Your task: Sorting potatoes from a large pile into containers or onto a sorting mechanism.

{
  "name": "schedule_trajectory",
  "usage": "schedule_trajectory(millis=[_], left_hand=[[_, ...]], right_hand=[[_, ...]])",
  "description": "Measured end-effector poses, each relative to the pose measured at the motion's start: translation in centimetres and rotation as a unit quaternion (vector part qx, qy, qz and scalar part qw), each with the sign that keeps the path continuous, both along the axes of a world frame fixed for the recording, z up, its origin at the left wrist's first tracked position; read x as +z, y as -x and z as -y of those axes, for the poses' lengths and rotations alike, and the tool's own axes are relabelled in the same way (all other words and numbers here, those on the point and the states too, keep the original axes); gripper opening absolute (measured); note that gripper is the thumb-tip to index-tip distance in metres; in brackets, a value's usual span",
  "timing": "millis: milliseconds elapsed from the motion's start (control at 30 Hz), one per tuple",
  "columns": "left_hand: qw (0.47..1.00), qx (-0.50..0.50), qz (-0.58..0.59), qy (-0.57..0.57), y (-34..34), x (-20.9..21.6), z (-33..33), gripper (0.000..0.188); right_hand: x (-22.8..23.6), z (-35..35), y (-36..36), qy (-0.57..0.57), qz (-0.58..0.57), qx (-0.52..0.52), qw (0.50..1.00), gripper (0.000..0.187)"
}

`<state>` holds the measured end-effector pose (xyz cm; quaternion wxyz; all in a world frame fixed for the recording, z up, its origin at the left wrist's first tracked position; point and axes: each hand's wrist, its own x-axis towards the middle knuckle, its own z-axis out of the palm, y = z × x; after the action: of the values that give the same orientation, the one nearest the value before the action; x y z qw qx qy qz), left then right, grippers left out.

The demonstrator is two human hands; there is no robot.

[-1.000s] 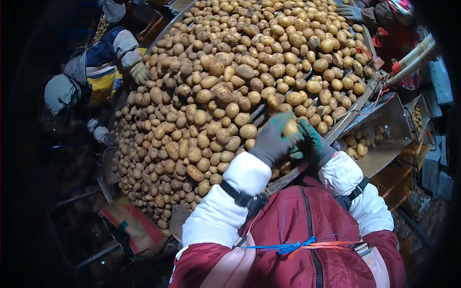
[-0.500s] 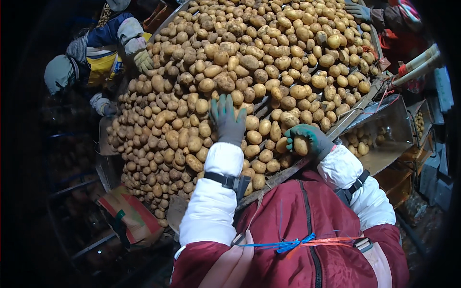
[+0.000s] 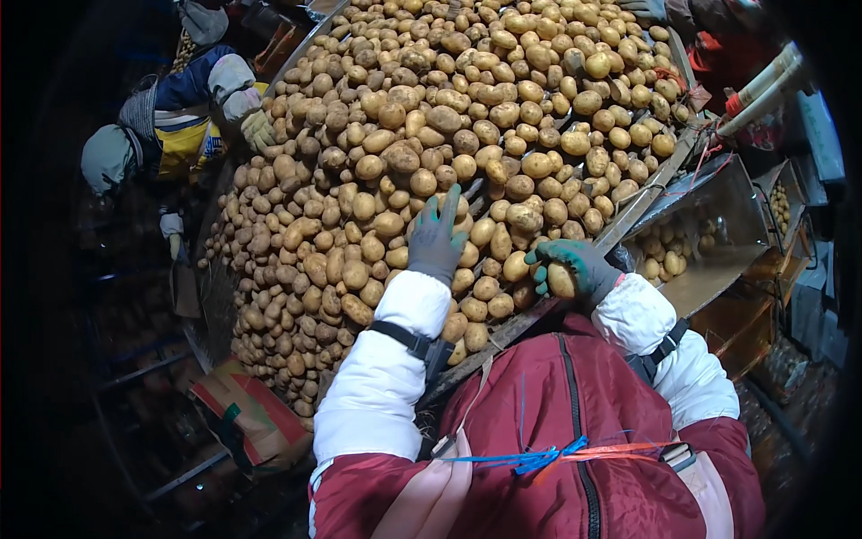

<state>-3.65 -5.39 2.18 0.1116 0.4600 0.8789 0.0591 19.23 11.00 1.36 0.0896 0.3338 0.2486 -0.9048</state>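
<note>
A wide heap of potatoes (image 3: 359, 211), pale yellow to brown, fills a sloping table in front of me. My left hand (image 3: 436, 247), in a grey and green glove, lies on the heap with fingers apart and pointing away from me; no potato is seen gripped in it. My right hand (image 3: 588, 269), gloved the same way, is closed round a single potato (image 3: 562, 280) near the table's front edge. Its green fingertips curl over the potato's left side.
A wooden rim (image 3: 660, 205) edges the table on the right. Beyond it stands an open box (image 3: 741, 247) with potatoes inside. A co-worker (image 3: 184, 117) leans in at the left. Another person's gloved hand (image 3: 642, 9) rests at the far right. A paper sack (image 3: 251, 413) is low left.
My left hand has shifted slightly right and its fingers have spread. My right hand still holds its potato. At the left, the co-worker's lower hand has moved down and away from the heap.
</note>
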Motion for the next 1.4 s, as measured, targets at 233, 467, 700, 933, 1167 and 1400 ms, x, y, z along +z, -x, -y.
schedule_trajectory(millis=[233, 467, 700, 933, 1167, 1400], left_hand=[[0.987, 0.095, 0.061, -0.112, -3.4, -2.7, 0.7, 0.071], [0.997, 0.044, 0.061, -0.023, -1.7, -2.3, -1.7, 0.058], [0.892, 0.129, 0.379, -0.210, -2.9, 0.9, -3.4, 0.046], [0.861, -0.048, 0.470, -0.189, -13.5, 3.7, -6.8, 0.043], [0.892, -0.091, 0.405, -0.177, -11.6, -0.4, -7.0, 0.039], [0.908, -0.054, 0.376, -0.175, -11.0, -3.7, -6.3, 0.035]], right_hand=[[0.3, 0.8, -0.2, -0.016, -0.017, -0.011, 1.000, 0.033], [0.9, 1.1, 0.3, -0.016, -0.002, 0.010, 1.000, 0.037], [0.4, 0.5, -2.4, 0.022, -0.066, -0.051, 0.996, 0.051], [0.3, -0.9, -9.2, -0.125, -0.073, -0.106, 0.984, 0.042], [-4.9, -5.0, -26.6, 0.003, -0.002, -0.507, 0.862, 0.060], [-0.7, -5.6, -38.0, -0.054, 0.069, -0.429, 0.899, 0.079]])
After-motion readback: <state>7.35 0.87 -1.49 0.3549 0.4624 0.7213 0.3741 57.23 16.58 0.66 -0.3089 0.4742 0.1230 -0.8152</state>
